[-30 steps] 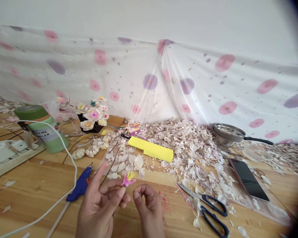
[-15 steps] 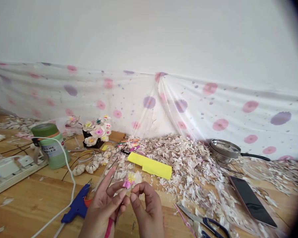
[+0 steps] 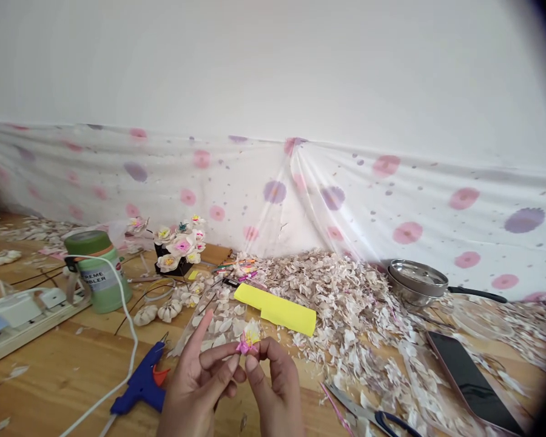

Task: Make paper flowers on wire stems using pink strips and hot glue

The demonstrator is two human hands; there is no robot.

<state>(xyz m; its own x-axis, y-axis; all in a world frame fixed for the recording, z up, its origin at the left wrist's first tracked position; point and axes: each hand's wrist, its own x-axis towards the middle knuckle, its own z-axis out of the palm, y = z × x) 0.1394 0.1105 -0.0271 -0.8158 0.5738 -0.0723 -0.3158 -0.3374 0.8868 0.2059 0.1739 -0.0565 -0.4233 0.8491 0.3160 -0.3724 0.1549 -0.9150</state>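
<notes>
A small handmade flower point(image 3: 246, 345), with pink petals, a yellow centre and a pale petal behind, is held upright between both hands over the front of the wooden table. My left hand point(image 3: 212, 379) pinches it at the base, index finger raised away from it. From the right, my right hand point(image 3: 275, 379) closes thumb and forefinger against the flower's side. The fingertips hide its stem and lower petals. Loose pale petals point(image 3: 227, 325) lie on a clear sheet just beyond the hands.
A blue glue gun point(image 3: 141, 379), power strip point(image 3: 31, 328) and green tumbler point(image 3: 104, 273) stand left. Finished flowers point(image 3: 182, 246) are behind. Yellow paper point(image 3: 277, 308) borders a heap of dry flakes point(image 3: 332, 285). Scissors point(image 3: 368, 413), phone point(image 3: 473, 382) and a metal pan point(image 3: 416, 279) lie right.
My right hand's fingertips have moved up and in against the flower. The flower has shifted slightly right and turned, and the view has tilted a little.
</notes>
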